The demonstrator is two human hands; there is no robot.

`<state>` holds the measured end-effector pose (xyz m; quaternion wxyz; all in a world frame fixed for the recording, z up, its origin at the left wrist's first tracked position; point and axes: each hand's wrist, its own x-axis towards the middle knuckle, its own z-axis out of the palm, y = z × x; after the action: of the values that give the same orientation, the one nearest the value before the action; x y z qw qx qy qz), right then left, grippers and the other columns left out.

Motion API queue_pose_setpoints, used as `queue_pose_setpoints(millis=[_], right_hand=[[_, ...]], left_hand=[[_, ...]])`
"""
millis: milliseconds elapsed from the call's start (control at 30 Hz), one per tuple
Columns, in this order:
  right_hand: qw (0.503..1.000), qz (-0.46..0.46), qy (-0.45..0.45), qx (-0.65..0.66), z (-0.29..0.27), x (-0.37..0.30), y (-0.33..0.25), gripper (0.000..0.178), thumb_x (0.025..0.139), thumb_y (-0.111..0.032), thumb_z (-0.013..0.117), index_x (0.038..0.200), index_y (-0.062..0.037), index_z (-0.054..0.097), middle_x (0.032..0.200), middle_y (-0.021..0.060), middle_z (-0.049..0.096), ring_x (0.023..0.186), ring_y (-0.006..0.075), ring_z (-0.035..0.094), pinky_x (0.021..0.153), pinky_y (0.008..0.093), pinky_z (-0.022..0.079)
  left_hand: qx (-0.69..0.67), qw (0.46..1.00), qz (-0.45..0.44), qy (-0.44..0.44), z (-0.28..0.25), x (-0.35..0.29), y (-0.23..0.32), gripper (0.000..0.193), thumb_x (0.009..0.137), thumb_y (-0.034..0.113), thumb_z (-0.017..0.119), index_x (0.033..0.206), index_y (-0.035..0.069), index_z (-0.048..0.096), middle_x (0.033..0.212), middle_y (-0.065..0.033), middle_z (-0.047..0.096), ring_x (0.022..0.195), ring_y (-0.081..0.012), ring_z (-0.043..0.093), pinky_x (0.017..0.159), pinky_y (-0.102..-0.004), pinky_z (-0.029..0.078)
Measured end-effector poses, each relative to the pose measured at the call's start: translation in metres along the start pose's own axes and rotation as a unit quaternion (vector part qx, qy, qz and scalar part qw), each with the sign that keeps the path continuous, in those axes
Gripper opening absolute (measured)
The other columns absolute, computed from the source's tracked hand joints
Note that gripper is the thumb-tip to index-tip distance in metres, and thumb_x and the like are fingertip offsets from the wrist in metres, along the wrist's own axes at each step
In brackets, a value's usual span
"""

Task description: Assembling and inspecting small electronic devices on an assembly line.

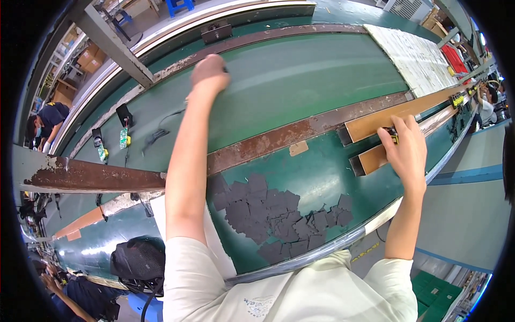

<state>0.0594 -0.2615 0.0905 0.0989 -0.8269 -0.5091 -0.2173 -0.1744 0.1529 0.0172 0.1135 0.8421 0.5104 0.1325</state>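
Observation:
My left hand is stretched out over the green conveyor belt, blurred by motion. A small dark spot shows at its edge; whether it holds anything cannot be made out. On the right, my right hand is closed with thumb and fingers around a small black and yellow part, mostly hidden by the fingers. That hand is over two brown board channels, a long one and a nearer one. Many thin black square pieces lie piled on the green table in front of me.
Green circuit boards with black housings and a black cable lie on the belt at left. A brown metal rail separates belt and table. A black mesh bag sits at lower left. Other people work at both sides.

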Motion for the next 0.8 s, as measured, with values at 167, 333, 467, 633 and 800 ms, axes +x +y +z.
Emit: queue_pose_setpoints(millis=[167, 333, 467, 633, 800], right_hand=[[0.919, -0.163, -0.187, 0.305, 0.012, 0.008, -0.106, 0.022, 0.095, -0.021, 0.076, 0.107, -0.0034, 0.072, 0.101, 0.0141, 0.066, 0.089, 0.0377, 0.07, 0.079, 0.0466, 0.057], [0.868, -0.247, -0.254, 0.347, 0.053, -0.018, -0.19, 0.024, 0.091, -0.019, 0.08, 0.102, -0.0028, 0.065, 0.1, 0.015, 0.064, 0.09, 0.0392, 0.071, 0.078, 0.0505, 0.057], [0.835, -0.228, -0.28, 0.414, 0.068, -0.017, -0.199, 0.023, 0.089, -0.012, 0.081, 0.1, -0.0006, 0.063, 0.101, 0.0192, 0.066, 0.093, 0.0418, 0.071, 0.076, 0.0524, 0.055], [0.769, -0.182, -0.342, 0.509, 0.085, -0.012, -0.175, 0.018, 0.089, -0.006, 0.079, 0.092, 0.0011, 0.063, 0.092, 0.0199, 0.071, 0.093, 0.0424, 0.07, 0.074, 0.0517, 0.052], [0.74, -0.164, -0.345, 0.553, 0.076, 0.003, -0.154, 0.014, 0.093, -0.003, 0.074, 0.092, 0.0009, 0.061, 0.083, 0.0148, 0.069, 0.078, 0.0354, 0.068, 0.07, 0.0447, 0.05]], left_hand=[[-0.377, 0.865, 0.322, 0.077, -0.001, -0.069, 0.114, 0.019, 0.095, 0.012, 0.07, 0.11, 0.0, 0.071, 0.102, -0.0199, 0.072, 0.098, -0.0393, 0.07, 0.085, -0.0473, 0.057], [-0.32, 0.854, 0.378, 0.158, 0.011, -0.09, 0.138, 0.018, 0.096, 0.015, 0.072, 0.104, 0.0, 0.068, 0.091, -0.0181, 0.071, 0.083, -0.0369, 0.069, 0.075, -0.0455, 0.055], [-0.282, 0.93, 0.22, 0.086, 0.047, -0.066, 0.105, 0.02, 0.099, 0.021, 0.067, 0.103, 0.001, 0.068, 0.083, -0.0163, 0.071, 0.072, -0.0324, 0.069, 0.068, -0.0426, 0.054], [-0.475, 0.878, 0.018, -0.063, 0.046, -0.045, 0.086, 0.027, 0.105, 0.025, 0.058, 0.116, 0.001, 0.064, 0.086, -0.0147, 0.076, 0.074, -0.0221, 0.073, 0.063, -0.0344, 0.056], [-0.653, 0.722, -0.066, -0.218, 0.03, -0.058, 0.099, 0.034, 0.105, 0.012, 0.055, 0.136, 0.0, 0.055, 0.101, -0.0165, 0.078, 0.08, -0.0197, 0.076, 0.064, -0.0287, 0.059]])
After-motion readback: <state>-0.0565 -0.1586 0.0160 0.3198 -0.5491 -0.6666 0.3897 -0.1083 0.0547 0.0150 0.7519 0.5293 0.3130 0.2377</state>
